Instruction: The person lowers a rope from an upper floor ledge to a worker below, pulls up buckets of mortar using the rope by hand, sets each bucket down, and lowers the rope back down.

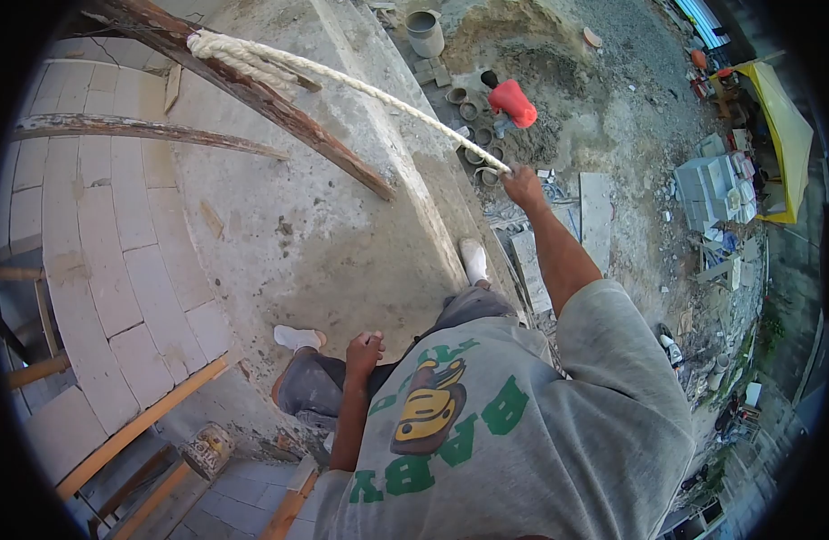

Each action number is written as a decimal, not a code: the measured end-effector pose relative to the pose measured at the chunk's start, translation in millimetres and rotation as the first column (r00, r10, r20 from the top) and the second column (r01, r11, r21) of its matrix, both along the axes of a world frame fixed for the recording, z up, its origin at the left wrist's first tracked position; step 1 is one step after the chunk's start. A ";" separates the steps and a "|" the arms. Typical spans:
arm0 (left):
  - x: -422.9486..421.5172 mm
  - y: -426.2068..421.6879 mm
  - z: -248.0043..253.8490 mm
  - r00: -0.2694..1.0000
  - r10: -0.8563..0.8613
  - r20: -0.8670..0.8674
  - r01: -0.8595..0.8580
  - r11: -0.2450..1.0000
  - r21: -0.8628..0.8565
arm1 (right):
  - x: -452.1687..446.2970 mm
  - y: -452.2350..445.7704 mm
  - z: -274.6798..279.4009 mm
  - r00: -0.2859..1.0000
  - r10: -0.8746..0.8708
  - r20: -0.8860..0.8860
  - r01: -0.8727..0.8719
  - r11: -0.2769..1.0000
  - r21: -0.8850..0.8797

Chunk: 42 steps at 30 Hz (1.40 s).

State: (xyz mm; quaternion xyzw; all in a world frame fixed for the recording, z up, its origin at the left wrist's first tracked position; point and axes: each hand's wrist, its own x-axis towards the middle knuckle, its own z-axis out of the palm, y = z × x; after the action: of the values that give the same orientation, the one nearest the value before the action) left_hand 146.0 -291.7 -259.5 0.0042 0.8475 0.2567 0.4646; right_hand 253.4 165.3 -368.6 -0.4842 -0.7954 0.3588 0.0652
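My right hand (524,186) is stretched out past the ledge and closed round a thick off-white rope (378,94). From that grip the rope runs taut up and left to a weathered wooden pole (279,117), where several turns of it are wrapped. My left hand (365,353) hangs in front of my thigh with its fingers curled, and no object shows in it. One foot in a white sock (474,261) stands at the concrete edge (414,166); the other rests on the grey concrete slab (342,261).
Far below, a person in a red shirt (513,103) bends beside several buckets (468,111) and a large drum (424,36). A second pole (144,128) crosses a pale block wall (117,261) at left. A stained bucket (207,447) sits lower left. A yellow tarp (783,135) hangs far right.
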 end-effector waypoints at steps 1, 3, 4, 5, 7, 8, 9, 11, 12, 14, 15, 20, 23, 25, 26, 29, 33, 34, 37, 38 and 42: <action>0.3 -0.6 -2.1 1.000 0.000 0.002 0.000 1.000 -0.001 | -0.5 -3.0 2.9 1.000 -0.001 0.000 0.001 1.000 -0.015; -0.6 -1.0 -6.5 1.000 -0.010 0.006 0.010 1.000 -0.002 | -1.1 -8.1 2.9 1.000 0.008 0.003 -0.007 0.999 -0.043; 0.1 -2.4 -8.5 1.000 -0.018 0.007 0.018 1.000 -0.002 | -0.9 -10.8 -4.1 1.000 0.020 0.007 -0.019 0.998 -0.058; -0.2 -0.7 -7.5 1.000 -0.024 0.009 0.024 1.000 -0.001 | -1.9 -14.1 -7.6 0.999 0.033 0.011 -0.032 0.997 -0.072; -1.7 2.9 -5.5 0.999 -0.040 0.015 0.040 0.999 -0.007 | -3.5 -19.4 -13.3 0.999 0.034 0.041 -0.029 0.994 -0.103; -1.9 5.0 -2.5 0.999 -0.046 0.018 0.046 0.999 -0.011 | -5.0 -24.3 -10.2 0.998 0.023 0.052 -0.018 0.994 -0.108; -1.9 6.8 -0.6 0.999 -0.043 0.019 0.043 0.999 -0.017 | -6.1 -29.4 -7.0 0.998 0.013 0.063 -0.005 0.993 -0.114; -2.6 10.1 1.9 0.999 -0.040 0.019 0.041 0.999 -0.027 | -6.3 -34.9 -1.7 0.998 0.030 0.062 -0.022 0.992 -0.125; -2.7 9.4 1.8 0.999 -0.035 0.024 0.035 0.999 -0.024 | -6.6 -37.4 -1.6 0.997 0.036 0.065 -0.028 0.991 -0.129; -3.4 8.2 -0.2 0.999 -0.030 0.036 0.031 0.999 -0.013 | -6.8 -37.7 -4.0 0.998 0.040 0.046 -0.034 0.990 -0.134; -4.3 8.1 -0.7 0.998 -0.049 0.033 0.049 0.999 -0.016 | -6.0 -38.4 -7.6 0.999 0.042 0.026 -0.038 0.990 -0.136; -7.7 2.9 -4.9 0.994 -0.092 0.051 0.093 0.996 -0.014 | -3.1 -36.8 -6.0 0.999 0.032 0.007 -0.031 0.986 -0.162; -7.2 6.5 -4.0 0.996 -0.084 0.017 0.084 0.996 -0.022 | -1.9 -34.0 -4.0 0.999 0.039 0.021 -0.035 0.990 -0.138; -6.6 12.1 -0.8 0.997 -0.077 0.019 0.077 0.997 -0.022 | -1.0 -32.8 -5.2 0.999 0.035 0.009 -0.033 0.990 -0.137; -5.9 13.6 0.1 0.997 -0.073 0.022 0.074 0.997 -0.022 | -0.9 -32.3 -2.7 0.999 0.043 0.014 -0.041 0.989 -0.144; -4.7 12.9 -1.6 0.995 -0.100 0.019 0.100 0.995 -0.008 | -1.9 -35.4 2.0 0.999 0.049 0.015 -0.046 0.987 -0.155; -3.2 11.1 -1.6 0.995 -0.094 0.038 0.095 0.995 -0.036 | -2.9 -42.3 -5.2 0.999 0.042 -0.007 -0.043 0.985 -0.166; -3.2 9.9 -0.9 0.996 -0.077 0.048 0.079 0.996 -0.040 | -3.3 -43.5 -6.9 0.999 0.049 -0.009 -0.050 0.983 -0.179; -4.6 3.8 -2.2 0.997 -0.068 0.047 0.070 0.997 -0.040 | -5.8 -46.3 -12.6 1.000 0.012 0.011 -0.010 0.987 -0.161; -5.5 4.8 -1.9 0.997 -0.073 0.039 0.074 0.997 -0.034 | -6.6 -45.3 -9.8 1.000 0.016 0.012 -0.014 0.985 -0.170; -5.1 6.7 0.9 0.998 -0.056 0.037 0.057 0.998 -0.035 | -8.0 -39.0 -10.3 1.000 -0.009 0.017 0.012 0.978 -0.210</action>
State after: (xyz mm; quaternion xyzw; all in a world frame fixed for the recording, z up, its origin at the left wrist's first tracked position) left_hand 140.8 -285.0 -258.6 0.0149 0.8430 0.2281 0.4870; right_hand 245.4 126.3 -378.8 -0.4953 -0.7510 0.4365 0.0093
